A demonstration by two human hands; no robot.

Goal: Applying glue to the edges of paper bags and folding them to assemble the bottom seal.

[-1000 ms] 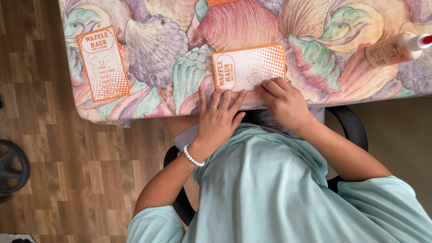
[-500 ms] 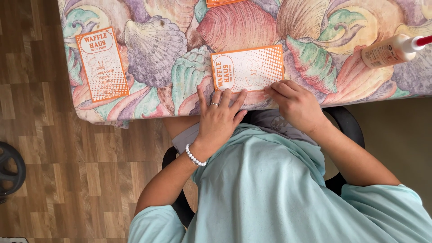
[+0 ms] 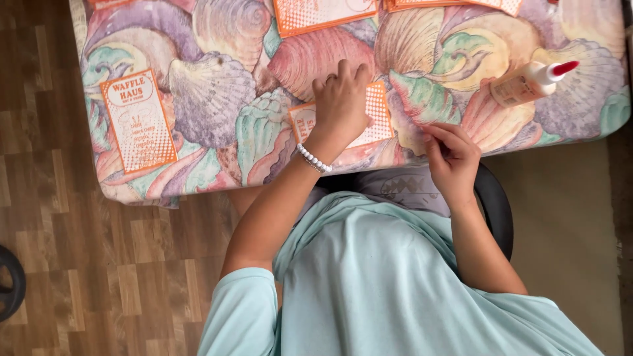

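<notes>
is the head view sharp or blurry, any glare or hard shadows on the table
Head view: soft, even light, no glare on the shell-print tablecloth; only faint shadow under the left hand on the orange card. Right hand and glue bottle look slightly soft, and fine print on the cards blurs; the edges bend a little.

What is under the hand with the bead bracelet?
An orange and white card lies under the left hand, flat on the seashell tablecloth. The card's ends stick out on both sides; its middle is covered.
</notes>
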